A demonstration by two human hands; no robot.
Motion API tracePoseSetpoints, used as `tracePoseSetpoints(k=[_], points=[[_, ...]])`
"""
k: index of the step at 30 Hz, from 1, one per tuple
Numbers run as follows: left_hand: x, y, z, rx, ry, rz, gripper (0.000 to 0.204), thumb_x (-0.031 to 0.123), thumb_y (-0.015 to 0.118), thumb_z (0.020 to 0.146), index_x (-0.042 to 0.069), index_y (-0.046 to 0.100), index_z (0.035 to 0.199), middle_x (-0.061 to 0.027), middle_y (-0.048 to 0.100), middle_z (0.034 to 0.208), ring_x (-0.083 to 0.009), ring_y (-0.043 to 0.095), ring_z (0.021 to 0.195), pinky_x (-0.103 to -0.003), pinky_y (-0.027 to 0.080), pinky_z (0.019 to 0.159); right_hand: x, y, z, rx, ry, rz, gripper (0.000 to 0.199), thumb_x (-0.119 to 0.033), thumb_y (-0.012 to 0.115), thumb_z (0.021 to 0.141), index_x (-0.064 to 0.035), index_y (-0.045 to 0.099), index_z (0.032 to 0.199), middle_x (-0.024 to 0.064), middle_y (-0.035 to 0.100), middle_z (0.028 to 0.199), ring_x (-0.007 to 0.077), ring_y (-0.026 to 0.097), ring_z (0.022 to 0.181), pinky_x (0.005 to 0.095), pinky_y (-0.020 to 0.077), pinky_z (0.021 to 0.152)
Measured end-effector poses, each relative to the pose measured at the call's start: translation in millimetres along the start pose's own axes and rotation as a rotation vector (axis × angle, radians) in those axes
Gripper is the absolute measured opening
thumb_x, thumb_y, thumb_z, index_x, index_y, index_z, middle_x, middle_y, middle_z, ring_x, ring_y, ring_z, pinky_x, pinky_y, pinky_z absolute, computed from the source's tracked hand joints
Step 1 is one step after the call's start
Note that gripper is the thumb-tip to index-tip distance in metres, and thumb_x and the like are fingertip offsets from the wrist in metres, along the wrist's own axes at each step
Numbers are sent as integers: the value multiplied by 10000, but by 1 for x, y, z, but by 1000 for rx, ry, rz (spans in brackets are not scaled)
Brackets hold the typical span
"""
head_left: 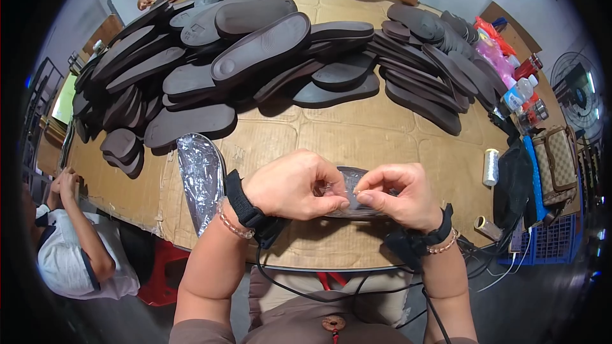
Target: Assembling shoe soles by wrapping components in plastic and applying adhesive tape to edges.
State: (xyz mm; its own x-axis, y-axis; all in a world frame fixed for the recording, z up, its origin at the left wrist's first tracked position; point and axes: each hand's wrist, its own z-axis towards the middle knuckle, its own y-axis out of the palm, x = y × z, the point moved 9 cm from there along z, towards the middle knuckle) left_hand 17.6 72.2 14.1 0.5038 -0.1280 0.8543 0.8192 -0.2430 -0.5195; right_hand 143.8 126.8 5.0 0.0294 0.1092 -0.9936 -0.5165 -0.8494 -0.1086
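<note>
My left hand point(299, 186) and my right hand point(401, 196) face each other close to the table's near edge, both with thumb and forefinger pinched. Below them lies a dark shoe sole point(357, 178), partly hidden by the hands. A bit of clear plastic film point(328, 187) shows at the left fingers. What the right fingertips pinch is too small to make out. Beside my left forearm rests another dark sole covered in shiny, wrinkled clear film point(199, 169).
A large heap of dark soles point(255, 51) spans the far side of the cardboard-covered table point(357, 130). At right stand a white thread spool point(490, 167), a second spool point(488, 227), a plastic bottle point(519, 93) and a checked bag point(554, 159). Cables run by my wrists. Other people sit around.
</note>
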Motion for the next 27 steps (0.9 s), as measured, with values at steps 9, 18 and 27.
tracePoseSetpoints(k=[9, 18, 27], points=[[-5, 8, 0, -41, -28, -47, 196, 185, 797, 860, 15, 713, 812, -98, 669, 711, -201, 626, 632, -332, 508, 621, -32, 0, -5, 142, -412, -305, 59, -27, 784, 878, -15, 772, 935, 25, 684, 732, 74, 589, 601, 237, 448, 540], [1, 9, 0, -38, 49, -2, 194, 240, 767, 902, 49, 770, 930, -107, 678, 707, -229, 636, 625, -349, 522, 630, -35, 2, -4, 225, -460, -469, 57, -8, 765, 872, -12, 731, 917, 92, 692, 771, 171, 649, 624, 276, 509, 581], [1, 8, -1, 8, 51, -73, 366, 273, 516, 1074, -10, 731, 987, -166, 705, 742, -300, 694, 665, -402, 536, 652, -12, -22, -1, 266, -179, -165, 205, -155, 638, 1038, 30, 711, 987, 40, 685, 754, 67, 637, 678, 223, 508, 605]])
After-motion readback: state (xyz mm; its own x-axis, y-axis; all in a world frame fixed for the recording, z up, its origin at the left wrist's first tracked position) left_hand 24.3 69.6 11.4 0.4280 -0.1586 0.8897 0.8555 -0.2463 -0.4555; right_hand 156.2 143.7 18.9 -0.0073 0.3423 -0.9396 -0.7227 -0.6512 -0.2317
